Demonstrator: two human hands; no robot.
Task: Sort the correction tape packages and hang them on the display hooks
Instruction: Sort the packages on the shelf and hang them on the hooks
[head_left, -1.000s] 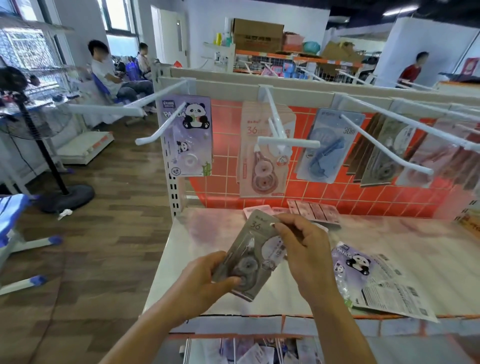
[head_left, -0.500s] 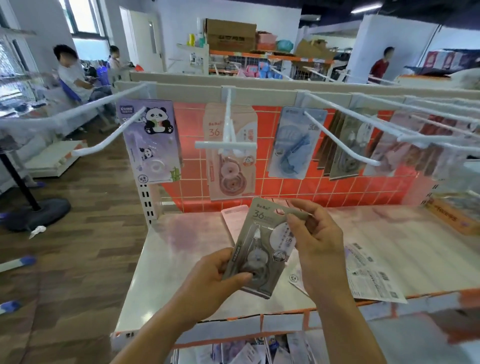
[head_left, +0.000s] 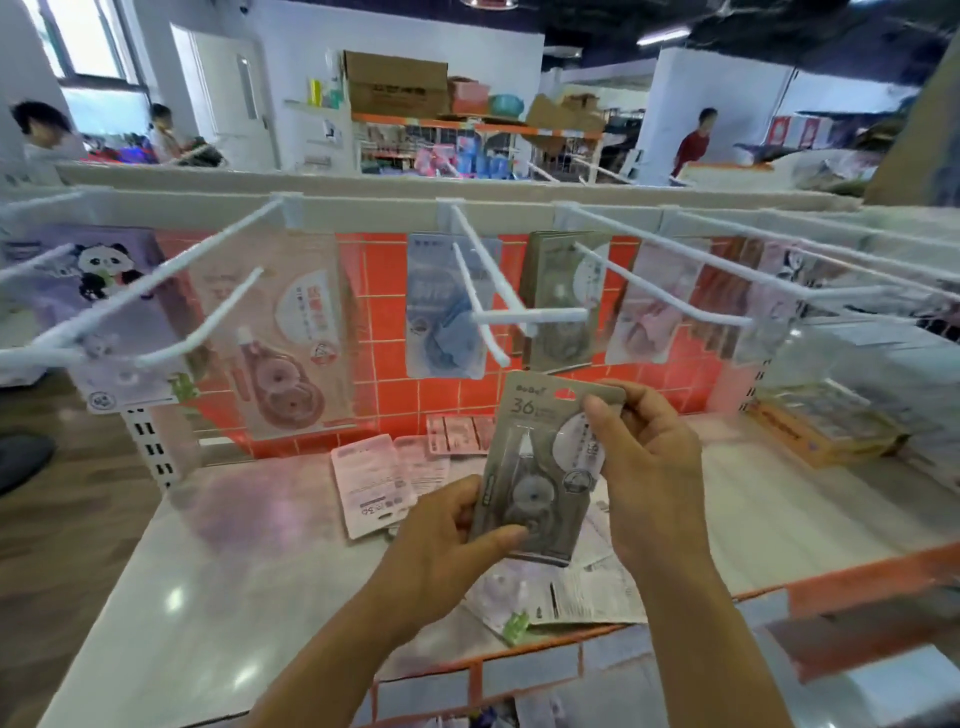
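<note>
Near display hooks (head_left: 530, 315), grey package (head_left: 537, 462).

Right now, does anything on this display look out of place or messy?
Yes. Loose items lie on the white shelf instead of hanging: pink packages face down mid-shelf, pale packages overlapping askew at the front edge. The left hand and right hand hold a grey package, not yet hung.

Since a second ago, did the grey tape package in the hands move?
Yes. The grey correction tape package has gone right: it was below the pink hanging package, now it is below the grey hanging packages.
</note>
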